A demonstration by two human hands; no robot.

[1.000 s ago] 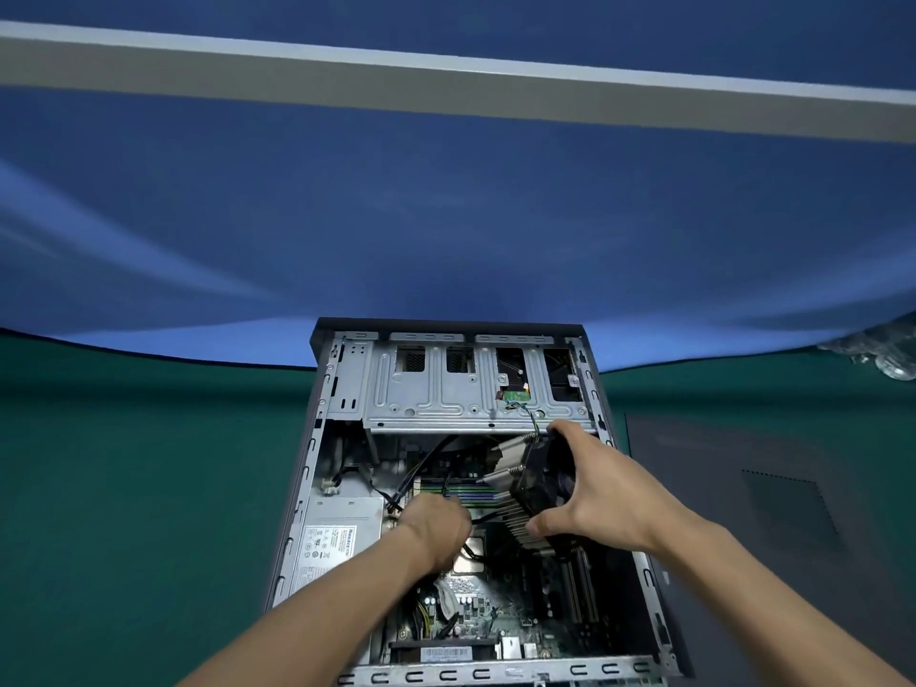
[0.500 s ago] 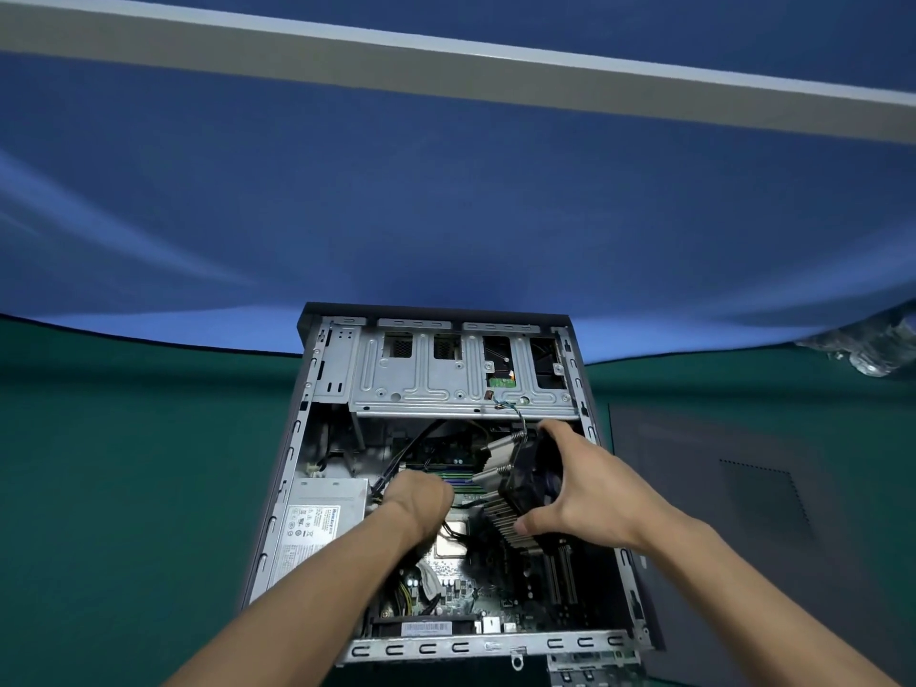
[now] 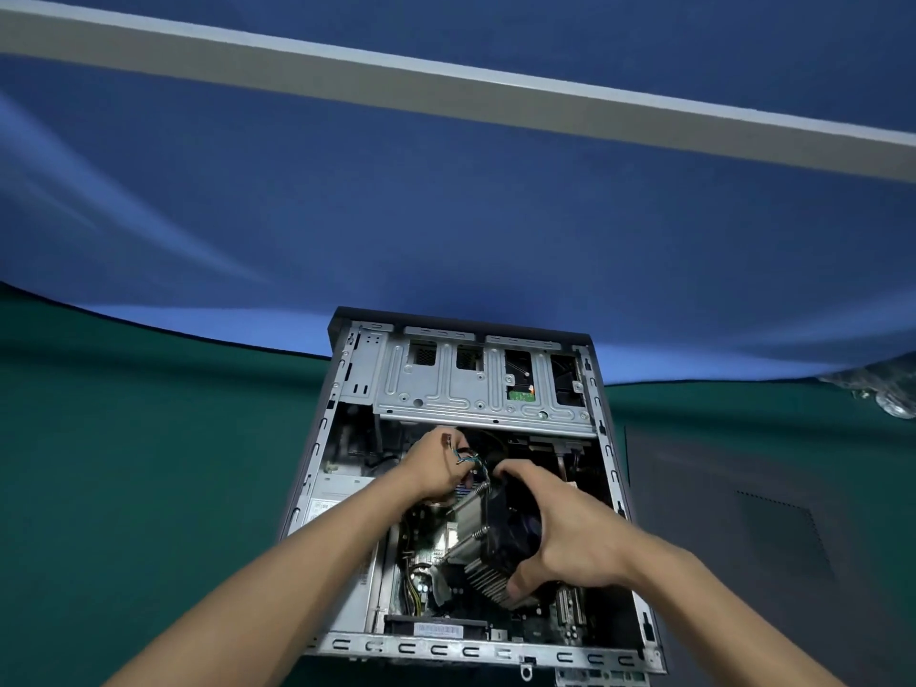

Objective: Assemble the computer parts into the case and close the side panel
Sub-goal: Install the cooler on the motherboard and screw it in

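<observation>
Right hand (image 3: 570,542) grips CPU cooler (image 3: 488,542), tilted over motherboard inside open case (image 3: 476,384). Left hand (image 3: 436,468) pinches fan cable (image 3: 468,458). Cooler likely heavy, rigid; fins sharp, bendable: hold by fan frame.

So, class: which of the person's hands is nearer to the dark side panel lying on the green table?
Right. The right hand grips the CPU cooler inside the case, on the side towards the side panel; the left hand holds the fan cable farther away.

The right hand (image 3: 570,533) hides much of the cooler's fan (image 3: 515,528).
</observation>
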